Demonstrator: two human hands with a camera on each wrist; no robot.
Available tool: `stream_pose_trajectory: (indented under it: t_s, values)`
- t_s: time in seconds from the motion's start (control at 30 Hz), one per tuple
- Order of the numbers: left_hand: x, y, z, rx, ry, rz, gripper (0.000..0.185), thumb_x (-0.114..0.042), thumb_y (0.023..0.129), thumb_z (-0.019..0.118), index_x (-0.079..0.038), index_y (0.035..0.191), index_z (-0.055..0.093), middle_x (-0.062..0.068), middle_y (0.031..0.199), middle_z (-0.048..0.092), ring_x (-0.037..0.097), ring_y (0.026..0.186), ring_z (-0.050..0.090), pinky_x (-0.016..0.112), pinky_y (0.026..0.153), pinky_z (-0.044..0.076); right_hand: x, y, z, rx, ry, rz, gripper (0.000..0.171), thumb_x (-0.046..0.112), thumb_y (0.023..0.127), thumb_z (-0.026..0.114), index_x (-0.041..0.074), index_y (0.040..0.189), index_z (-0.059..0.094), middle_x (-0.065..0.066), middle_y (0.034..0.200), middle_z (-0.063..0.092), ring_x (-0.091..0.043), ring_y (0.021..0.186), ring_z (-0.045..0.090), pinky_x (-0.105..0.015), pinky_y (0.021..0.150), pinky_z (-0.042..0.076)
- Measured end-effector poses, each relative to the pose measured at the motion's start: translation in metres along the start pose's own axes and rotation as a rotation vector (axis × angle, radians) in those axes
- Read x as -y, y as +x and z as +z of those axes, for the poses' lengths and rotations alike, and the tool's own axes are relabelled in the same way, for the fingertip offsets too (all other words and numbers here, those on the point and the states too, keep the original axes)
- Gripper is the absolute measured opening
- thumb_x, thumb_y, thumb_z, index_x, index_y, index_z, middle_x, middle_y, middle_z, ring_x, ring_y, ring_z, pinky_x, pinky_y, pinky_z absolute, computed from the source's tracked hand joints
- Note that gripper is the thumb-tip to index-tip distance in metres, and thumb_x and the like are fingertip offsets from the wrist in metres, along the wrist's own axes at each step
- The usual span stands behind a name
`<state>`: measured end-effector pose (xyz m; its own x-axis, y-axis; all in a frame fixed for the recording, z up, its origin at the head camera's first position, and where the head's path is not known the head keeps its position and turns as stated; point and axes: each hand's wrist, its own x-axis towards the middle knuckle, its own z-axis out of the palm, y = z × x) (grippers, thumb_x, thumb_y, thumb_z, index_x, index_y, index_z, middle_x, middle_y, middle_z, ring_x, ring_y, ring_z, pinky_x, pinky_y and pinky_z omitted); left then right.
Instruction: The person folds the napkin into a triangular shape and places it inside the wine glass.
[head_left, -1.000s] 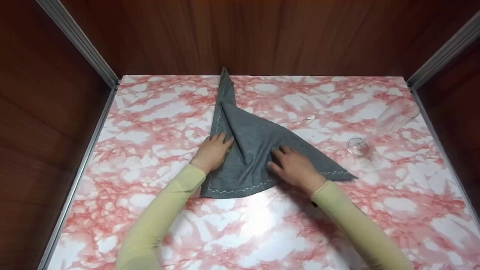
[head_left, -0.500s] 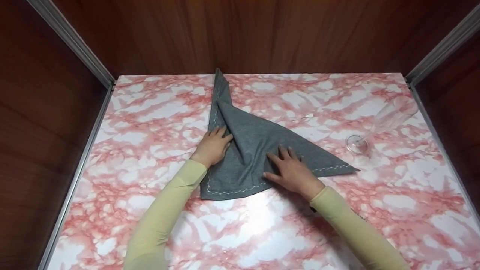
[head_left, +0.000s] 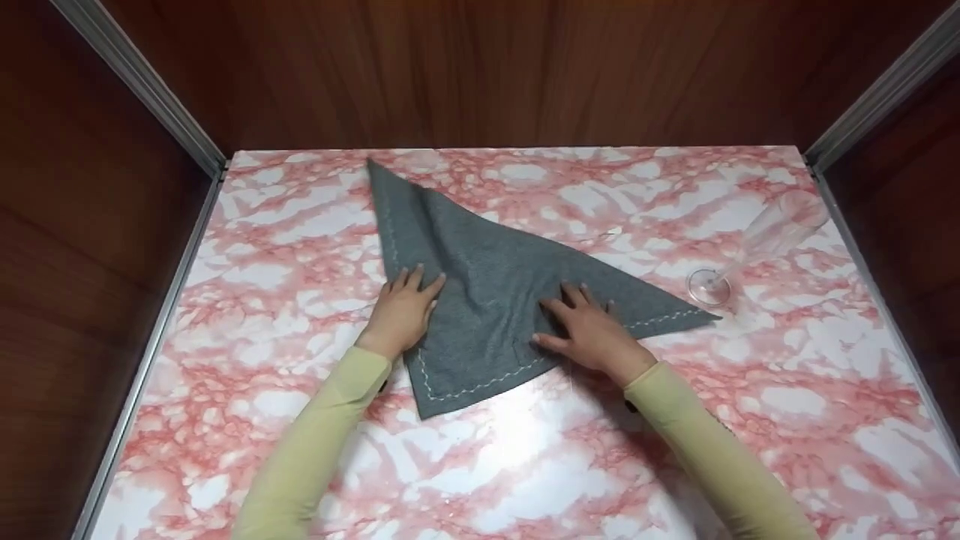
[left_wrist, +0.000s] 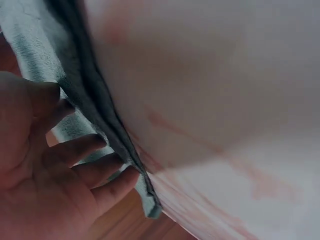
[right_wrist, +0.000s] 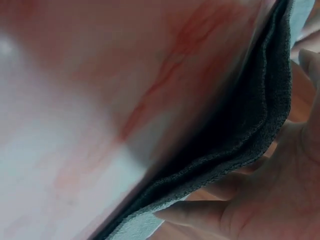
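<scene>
Left hand (head_left: 402, 311) flat, fingers straight, pressing left edge of grey cloth (head_left: 495, 277). Cloth folded into triangle, flat mid-tabletop (head_left: 525, 450). Right hand (head_left: 592, 334) spread flat on it, gripping nothing. Clear glass (head_left: 757, 247) on its side far right.

Head view: even overhead light, moderately bright, with white glare on my counter (head_left: 525, 442) near the front edge. Side walls fall dim. Soft shadows under my sleeves. Both wrist views are close, blurred, and washed out.
</scene>
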<state>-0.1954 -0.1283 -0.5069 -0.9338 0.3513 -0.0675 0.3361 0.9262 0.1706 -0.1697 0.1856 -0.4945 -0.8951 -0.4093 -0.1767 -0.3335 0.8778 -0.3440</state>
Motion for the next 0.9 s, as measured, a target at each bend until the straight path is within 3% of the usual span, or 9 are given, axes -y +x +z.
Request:
stream_pose_trajectory:
  t_s: [0.3, 0.57, 0.77, 0.9]
  values:
    - [0.005, -0.020, 0.001, -0.034, -0.040, -0.031, 0.042, -0.024, 0.101, 0.048, -0.021, 0.143, 0.047, 0.023, 0.146, 0.036, 0.044, 0.133, 0.033, 0.059, 0.103, 0.031, -0.014, 0.014, -0.005, -0.012, 0.011, -0.048, 0.066, 0.063, 0.087, 0.054, 0.025, 0.141, 0.045, -0.015, 0.152, 0.025, -0.042, 0.140, 0.014, -0.076, 0.097, 0.015]
    - [-0.010, -0.034, -0.001, 0.000, -0.012, -0.052, 0.044, -0.029, 0.101, 0.048, -0.020, 0.144, 0.045, 0.029, 0.144, 0.035, 0.047, 0.130, 0.034, 0.058, 0.100, 0.034, -0.026, 0.028, -0.011, 0.004, 0.023, -0.109, 0.057, 0.055, 0.090, 0.057, 0.025, 0.137, 0.046, -0.013, 0.151, 0.026, -0.038, 0.141, 0.014, -0.074, 0.100, 0.012]
    - [-0.030, -0.048, 0.005, -0.089, 0.093, -0.042, 0.044, -0.030, 0.098, 0.054, -0.019, 0.141, 0.050, 0.032, 0.135, 0.043, 0.048, 0.121, 0.044, 0.054, 0.093, 0.042, -0.032, 0.036, -0.015, -0.022, -0.001, -0.144, 0.052, 0.044, 0.092, 0.061, 0.020, 0.136, 0.047, -0.014, 0.149, 0.029, -0.038, 0.140, 0.019, -0.074, 0.101, 0.012]
    - [-0.034, -0.055, 0.008, -0.137, 0.165, -0.018, 0.047, -0.033, 0.096, 0.057, -0.017, 0.139, 0.052, 0.033, 0.130, 0.047, 0.046, 0.114, 0.049, 0.051, 0.092, 0.042, -0.020, 0.028, -0.007, -0.059, -0.074, -0.135, 0.057, 0.036, 0.092, 0.062, 0.012, 0.140, 0.044, -0.020, 0.150, 0.029, -0.041, 0.139, 0.021, -0.066, 0.107, 0.013]
